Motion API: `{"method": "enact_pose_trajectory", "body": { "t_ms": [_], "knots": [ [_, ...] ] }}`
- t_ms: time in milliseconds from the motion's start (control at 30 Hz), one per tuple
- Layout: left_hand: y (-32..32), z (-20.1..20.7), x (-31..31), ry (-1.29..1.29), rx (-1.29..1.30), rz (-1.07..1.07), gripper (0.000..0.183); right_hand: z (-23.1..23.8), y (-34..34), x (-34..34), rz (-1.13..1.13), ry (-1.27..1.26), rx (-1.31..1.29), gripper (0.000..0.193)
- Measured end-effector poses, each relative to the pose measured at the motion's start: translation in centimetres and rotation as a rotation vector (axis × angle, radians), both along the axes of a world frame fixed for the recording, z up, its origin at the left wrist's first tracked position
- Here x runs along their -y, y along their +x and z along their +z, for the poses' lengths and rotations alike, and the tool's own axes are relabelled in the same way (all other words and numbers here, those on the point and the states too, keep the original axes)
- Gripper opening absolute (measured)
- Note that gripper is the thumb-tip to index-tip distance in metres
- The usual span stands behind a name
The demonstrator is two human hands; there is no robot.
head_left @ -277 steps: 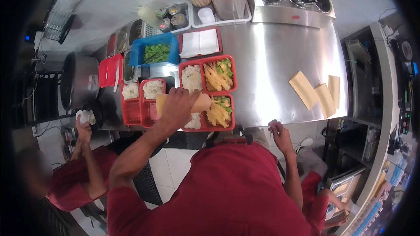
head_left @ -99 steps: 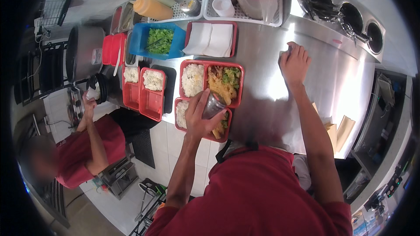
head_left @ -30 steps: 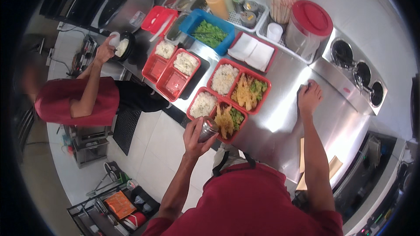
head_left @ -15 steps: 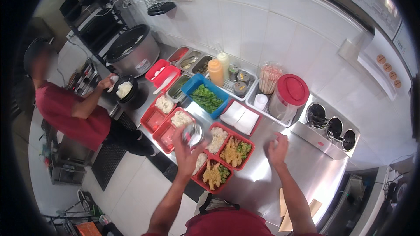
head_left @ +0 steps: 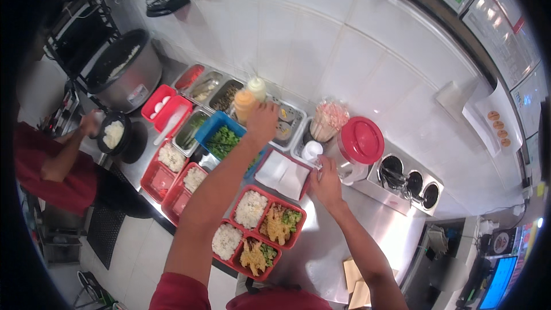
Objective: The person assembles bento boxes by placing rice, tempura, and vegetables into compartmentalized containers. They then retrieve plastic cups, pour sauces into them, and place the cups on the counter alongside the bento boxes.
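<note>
My left hand [head_left: 262, 123] reaches over the white tray of shakers, its fingers bent down beside the orange-filled squeeze bottle [head_left: 244, 105]. What its fingers close on is hidden behind the hand. A grey-lidded shaker [head_left: 285, 113] stands just to its right. My right hand [head_left: 327, 183] is at the right edge of the white paper sheets [head_left: 282, 173], below a small white cup [head_left: 311, 150]. Its thumb and fingers are apart. Nearer me sit two red divided lunch boxes [head_left: 265, 240], holding rice [head_left: 251, 209], golden fried pieces [head_left: 279, 224] and green vegetables.
Beyond my left forearm lie a blue tub of chopped greens [head_left: 222, 142] and more red boxes [head_left: 156, 181]. A red-lidded container [head_left: 361, 140] and utensil wells [head_left: 392, 169] stand at right. A co-worker [head_left: 54, 166] holds a dark bowl of rice [head_left: 113, 134] near the rice cooker [head_left: 127, 74].
My left hand has moved up and away from above the red boxes, where it held a shaker, to the shaker tray. My right hand has shifted left to the paper sheets. The view has turned.
</note>
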State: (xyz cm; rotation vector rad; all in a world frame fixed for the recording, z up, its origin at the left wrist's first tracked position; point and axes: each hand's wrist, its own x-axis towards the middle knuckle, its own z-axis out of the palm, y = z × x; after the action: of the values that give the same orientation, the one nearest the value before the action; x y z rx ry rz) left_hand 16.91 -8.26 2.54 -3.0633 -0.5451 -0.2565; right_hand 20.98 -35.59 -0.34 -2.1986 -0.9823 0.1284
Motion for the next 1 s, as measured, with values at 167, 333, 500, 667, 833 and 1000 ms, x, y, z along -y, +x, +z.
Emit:
{"method": "enact_pose_trajectory", "body": {
  "t_ms": [167,333,500,667,833,1000],
  "knots": [
    [0.9,-3.7,-1.5,0.132,-0.299,0.001,0.040,-2.8,-3.0,6.5,-0.043,-0.056,-0.155,0.039],
    [0.1,-1.2,-0.1,0.193,-0.225,-0.018,0.046,-4.3,-4.1,12.4,-0.123,0.036,-0.285,0.032],
    [-8.8,4.4,5.9,-0.250,0.315,-0.057,0.042,-4.7,-6.4,18.6,-0.202,0.087,-0.288,0.023],
    [-25.1,5.3,15.7,-0.551,0.393,-0.015,0.029,-5.3,-13.1,23.9,-0.301,0.148,-0.453,0.028],
    [-36.5,5.2,19.4,-0.697,0.222,0.252,0.031,-4.6,-19.3,22.9,-0.214,0.297,-0.438,0.027],
    [-38.2,4.9,21.2,-0.986,0.177,0.099,0.047,-0.7,-23.1,21.7,-0.150,0.406,-0.402,0.027]
  ]
}}
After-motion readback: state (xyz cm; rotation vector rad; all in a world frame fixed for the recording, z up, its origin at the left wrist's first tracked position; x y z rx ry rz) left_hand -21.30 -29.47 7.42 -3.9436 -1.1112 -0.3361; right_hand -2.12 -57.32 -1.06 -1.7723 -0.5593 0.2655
